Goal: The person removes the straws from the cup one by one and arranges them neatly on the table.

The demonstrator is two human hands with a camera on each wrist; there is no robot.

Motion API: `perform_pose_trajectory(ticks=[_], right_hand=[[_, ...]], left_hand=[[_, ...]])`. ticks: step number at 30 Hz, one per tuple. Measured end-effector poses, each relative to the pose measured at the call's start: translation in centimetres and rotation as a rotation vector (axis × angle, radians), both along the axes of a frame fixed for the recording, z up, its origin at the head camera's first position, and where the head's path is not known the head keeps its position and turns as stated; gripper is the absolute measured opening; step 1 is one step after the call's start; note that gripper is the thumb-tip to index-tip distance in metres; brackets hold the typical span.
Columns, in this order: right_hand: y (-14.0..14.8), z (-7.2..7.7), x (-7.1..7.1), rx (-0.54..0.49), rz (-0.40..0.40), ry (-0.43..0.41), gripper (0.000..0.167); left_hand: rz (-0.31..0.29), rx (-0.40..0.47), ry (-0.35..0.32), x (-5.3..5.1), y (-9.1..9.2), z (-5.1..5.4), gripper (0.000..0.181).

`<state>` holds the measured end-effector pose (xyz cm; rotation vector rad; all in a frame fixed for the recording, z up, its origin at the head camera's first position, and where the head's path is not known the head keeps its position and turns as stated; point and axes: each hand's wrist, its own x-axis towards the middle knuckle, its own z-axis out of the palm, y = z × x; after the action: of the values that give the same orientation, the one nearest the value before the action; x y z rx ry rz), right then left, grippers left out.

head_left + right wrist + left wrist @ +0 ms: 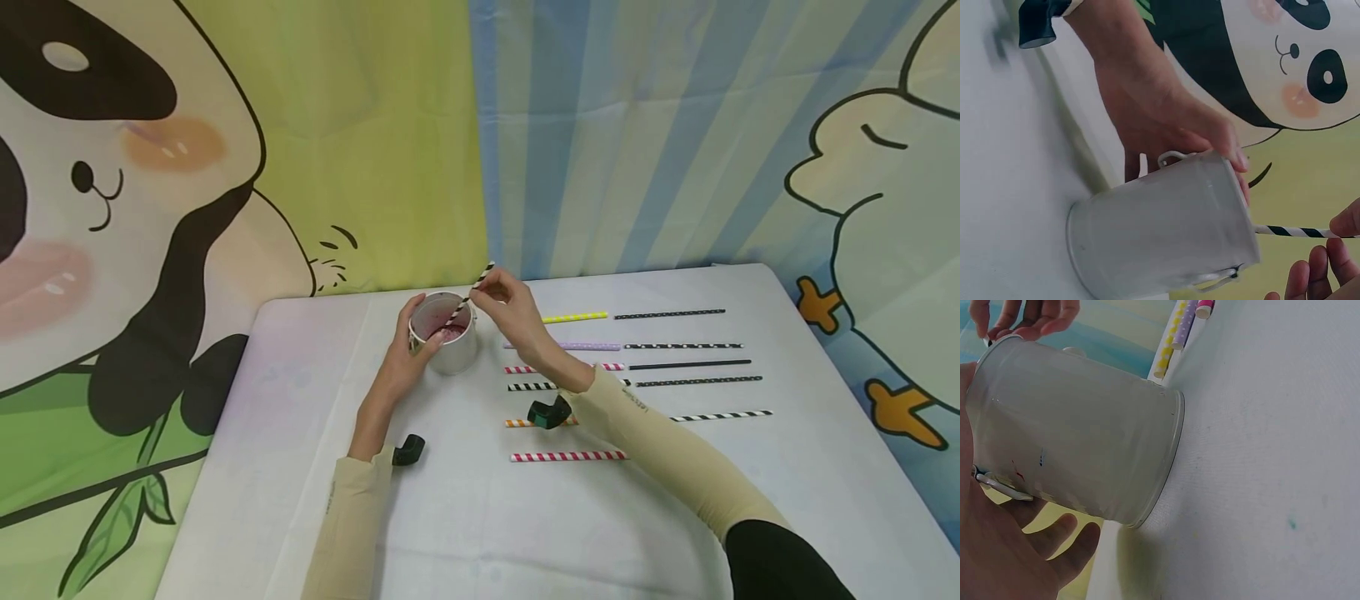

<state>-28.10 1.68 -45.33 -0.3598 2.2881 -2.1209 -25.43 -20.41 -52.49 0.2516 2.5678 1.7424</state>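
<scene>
A small white metal bucket (455, 357) with side handles stands upright near the table's back edge, its inside stained reddish-pink. My left hand (406, 360) holds it at the rim, the thumb over the near edge and the fingers around the left side. In the left wrist view the fingers (1075, 547) curve past the bucket's wall. Above the rim on the right, my right hand (516, 317) pinches a black-and-white striped paper straw (1294, 232). The straw leans, its lower end inside the bucket and its upper end sticking out past the fingers.
To the right lie several paper straws in rough rows: a yellow straw (577, 317), a purple straw (592, 346), an orange-striped straw (519, 423), a red-striped straw (568, 457) and a column of black straws (690, 364). A printed curtain (405, 150) hangs behind the white table (450, 533).
</scene>
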Motion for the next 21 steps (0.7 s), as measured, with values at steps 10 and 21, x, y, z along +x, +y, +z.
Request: perform_pose_trajectory(ticks=[10, 21], right_hand=[[0.8, 2.5, 0.5, -0.038, 0.017, 0.036, 0.009], [2.3, 5.0, 1.3, -0.118, 0.055, 0.027, 0.008]], left_hand=[[-0.003, 0.013, 0.014, 0.0, 0.0, -0.2, 0.07], [-0.01, 0.019, 0.027, 0.0, -0.1, -0.1, 0.069]])
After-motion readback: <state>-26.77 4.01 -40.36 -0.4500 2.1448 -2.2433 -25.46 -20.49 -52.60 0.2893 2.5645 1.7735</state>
